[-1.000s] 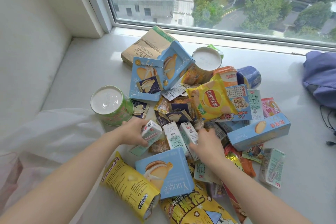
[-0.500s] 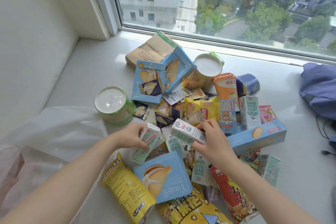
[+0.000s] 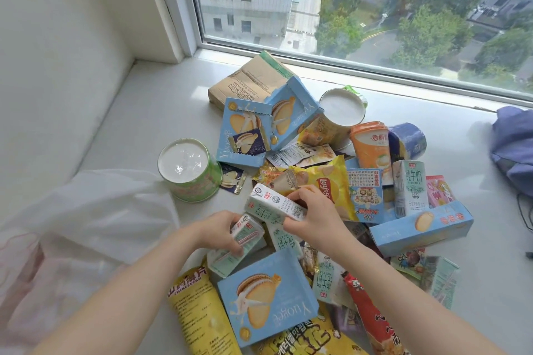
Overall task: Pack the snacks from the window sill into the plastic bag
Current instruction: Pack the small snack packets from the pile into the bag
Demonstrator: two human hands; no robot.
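- Milk cartons: two are in hand. The left hand (image 3: pixel 223 229) has its fingers wrapped round one small milk carton (image 3: pixel 247 240), low at the near edge of the pile. It has had that grip for the last second.
- The right hand (image 3: pixel 314 216) pinches a second milk carton (image 3: pixel 274 206) across its long sides, fingers on the top edge, thumb on the lower. The carton is tilted and lifted off the pile.
- Change: a second ago that hand was down among the cartons. It has since pulled this one out and carried it left, so the two cartons now sit just beside each other.
- The plastic bag (image 3: pixel 95 210) lies slumped on the window sill (image 3: pixel 161 112), left of the pile. I can't tell whether anything is inside.
- Still unpacked: Lay's crisp bag (image 3: pixel 326 181), blue biscuit box (image 3: pixel 268 297), green tub (image 3: pixel 187 170), and more cartons under the hands.
- My read is that it's early in the task. Both cartons probably go left into the bag together, but the bag mouth looks limp and may need opening first.
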